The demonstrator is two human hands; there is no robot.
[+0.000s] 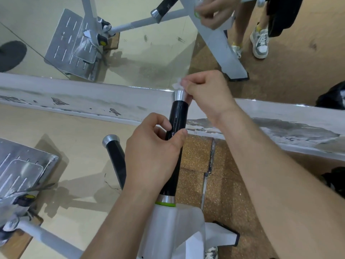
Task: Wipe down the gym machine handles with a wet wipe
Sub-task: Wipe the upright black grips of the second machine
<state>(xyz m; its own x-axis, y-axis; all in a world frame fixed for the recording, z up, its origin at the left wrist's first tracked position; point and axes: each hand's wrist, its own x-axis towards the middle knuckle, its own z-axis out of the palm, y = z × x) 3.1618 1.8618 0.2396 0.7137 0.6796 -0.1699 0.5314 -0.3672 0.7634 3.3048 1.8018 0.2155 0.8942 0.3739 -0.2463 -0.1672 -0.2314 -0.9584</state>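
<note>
A black gym machine handle point(178, 116) with a silver end cap point(179, 95) points away from me at the centre. My left hand point(155, 152) is wrapped around the middle of the black grip. My right hand point(205, 94) pinches a small white wet wipe point(177, 83) against the silver cap at the handle's tip. Only a corner of the wipe shows beyond my fingers. A silver collar with a green ring point(165, 200) joins the handle to the white frame below.
A second black handle point(115, 159) stands to the left. A mirror wall with a worn white sill point(74, 101) runs across, reflecting the machine, my hands and shoes. Metal footplate point(20, 165) at left, cork floor point(194, 165) beneath.
</note>
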